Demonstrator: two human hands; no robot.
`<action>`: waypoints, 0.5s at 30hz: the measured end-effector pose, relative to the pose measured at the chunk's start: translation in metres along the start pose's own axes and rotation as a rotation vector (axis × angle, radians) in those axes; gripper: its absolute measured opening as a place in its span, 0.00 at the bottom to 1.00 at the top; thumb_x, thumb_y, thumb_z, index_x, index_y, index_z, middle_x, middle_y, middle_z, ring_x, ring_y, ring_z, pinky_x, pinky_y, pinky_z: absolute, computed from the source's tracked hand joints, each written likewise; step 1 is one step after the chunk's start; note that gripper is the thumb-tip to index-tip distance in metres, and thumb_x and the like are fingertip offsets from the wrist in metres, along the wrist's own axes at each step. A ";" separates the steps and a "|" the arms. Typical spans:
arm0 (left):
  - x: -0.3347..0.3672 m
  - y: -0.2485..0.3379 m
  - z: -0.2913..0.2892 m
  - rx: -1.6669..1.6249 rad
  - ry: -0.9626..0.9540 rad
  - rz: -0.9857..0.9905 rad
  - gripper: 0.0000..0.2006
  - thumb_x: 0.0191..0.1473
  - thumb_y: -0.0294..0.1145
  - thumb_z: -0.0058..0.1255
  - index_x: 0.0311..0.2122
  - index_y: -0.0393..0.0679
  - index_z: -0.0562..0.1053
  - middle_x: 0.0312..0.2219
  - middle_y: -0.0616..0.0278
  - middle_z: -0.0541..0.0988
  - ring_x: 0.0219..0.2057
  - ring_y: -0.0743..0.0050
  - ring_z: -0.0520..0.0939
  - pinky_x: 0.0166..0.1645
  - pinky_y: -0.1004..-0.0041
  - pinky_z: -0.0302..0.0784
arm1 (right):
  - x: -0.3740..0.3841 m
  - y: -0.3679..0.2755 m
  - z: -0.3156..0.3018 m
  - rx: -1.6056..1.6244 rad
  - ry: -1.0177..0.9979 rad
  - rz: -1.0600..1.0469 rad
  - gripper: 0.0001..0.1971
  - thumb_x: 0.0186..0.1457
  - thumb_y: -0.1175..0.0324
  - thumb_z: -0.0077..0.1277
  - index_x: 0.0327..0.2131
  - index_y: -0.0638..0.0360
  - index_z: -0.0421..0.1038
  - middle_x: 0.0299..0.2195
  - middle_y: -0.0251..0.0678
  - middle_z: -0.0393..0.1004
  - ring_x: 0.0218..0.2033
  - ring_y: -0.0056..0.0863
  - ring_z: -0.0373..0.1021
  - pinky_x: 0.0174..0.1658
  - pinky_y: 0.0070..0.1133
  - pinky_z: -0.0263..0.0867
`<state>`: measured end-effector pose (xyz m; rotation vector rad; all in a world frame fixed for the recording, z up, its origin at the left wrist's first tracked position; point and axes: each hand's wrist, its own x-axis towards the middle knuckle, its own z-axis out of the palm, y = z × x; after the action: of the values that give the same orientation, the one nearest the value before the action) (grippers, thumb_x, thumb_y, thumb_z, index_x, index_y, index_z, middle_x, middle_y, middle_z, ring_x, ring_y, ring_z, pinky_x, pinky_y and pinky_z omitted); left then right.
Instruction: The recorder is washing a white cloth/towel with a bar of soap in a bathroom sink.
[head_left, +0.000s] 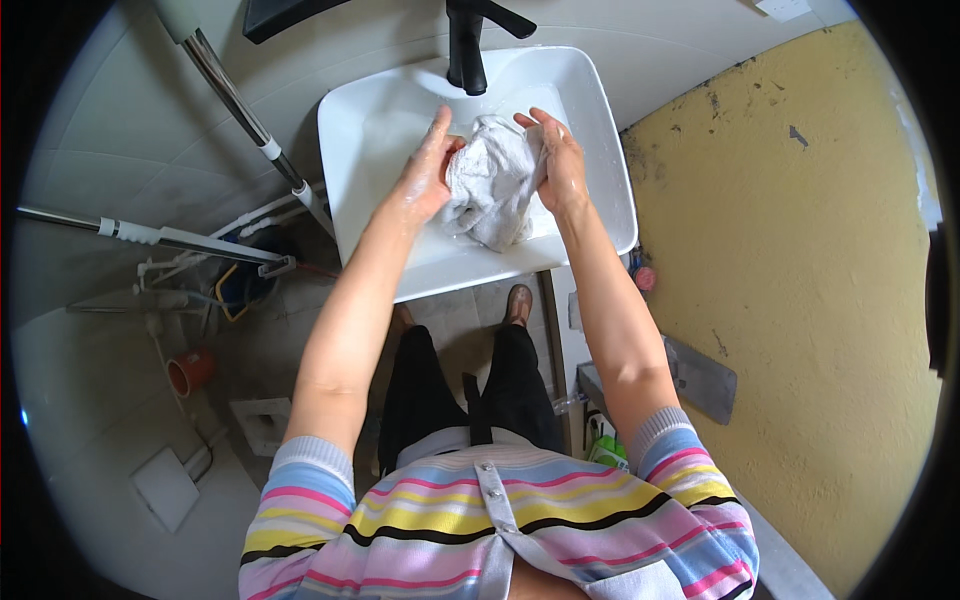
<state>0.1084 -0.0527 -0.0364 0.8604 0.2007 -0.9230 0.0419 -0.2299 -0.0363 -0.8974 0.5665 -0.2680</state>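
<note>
White cloth (492, 185), textured, crumpled into loose, deeply folded bundle; held between left hand (428, 172) and right hand (564, 168), within white sink (365, 215); lower folds toward near rim.

The left forearm (352, 315) slants toward one o'clock, the right forearm (612, 300) toward eleven; the left hand (427, 170) extends its thumb (441, 122) near twelve, the right hand (565, 165) bends fingers (549, 124) toward ten-thirty.

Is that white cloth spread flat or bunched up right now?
Bunched up: the white cloth shows as a crumpled lump with creases and overlapping folds, gathered between the left hand and the right hand.
</note>
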 end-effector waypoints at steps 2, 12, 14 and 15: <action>-0.013 0.012 -0.004 -0.004 -0.039 -0.026 0.19 0.56 0.46 0.54 0.40 0.38 0.73 0.33 0.62 0.77 0.33 0.76 0.77 0.41 0.74 0.75 | -0.033 -0.020 0.027 -0.151 -0.160 -0.002 0.17 0.62 0.63 0.48 0.47 0.67 0.71 0.45 0.42 0.73 0.45 0.27 0.69 0.46 0.21 0.67; -0.047 -0.013 0.002 0.358 0.625 0.336 0.21 0.48 0.38 0.60 0.45 0.41 0.70 0.40 0.59 0.74 0.43 0.67 0.74 0.42 0.69 0.75 | -0.051 -0.008 0.040 -0.320 -0.101 -0.129 0.10 0.51 0.75 0.56 0.39 0.64 0.73 0.31 0.33 0.76 0.29 0.20 0.72 0.33 0.17 0.69; -0.059 -0.040 0.026 -0.078 0.509 -0.027 0.26 0.52 0.53 0.55 0.48 0.43 0.69 0.39 0.60 0.73 0.44 0.67 0.74 0.43 0.68 0.75 | -0.073 0.001 0.050 -0.347 -0.099 -0.167 0.10 0.49 0.70 0.59 0.35 0.63 0.73 0.26 0.32 0.76 0.23 0.17 0.69 0.26 0.17 0.66; -0.061 -0.046 0.024 -0.278 0.358 -0.085 0.29 0.54 0.60 0.50 0.49 0.43 0.68 0.37 0.61 0.73 0.44 0.68 0.74 0.44 0.69 0.75 | -0.095 0.006 0.059 -0.462 -0.107 -0.077 0.12 0.47 0.67 0.62 0.33 0.63 0.73 0.26 0.34 0.75 0.26 0.19 0.69 0.29 0.20 0.66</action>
<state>0.0307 -0.0465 -0.0162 0.7560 0.6646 -0.7908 -0.0022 -0.1447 0.0214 -1.3746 0.5027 -0.1579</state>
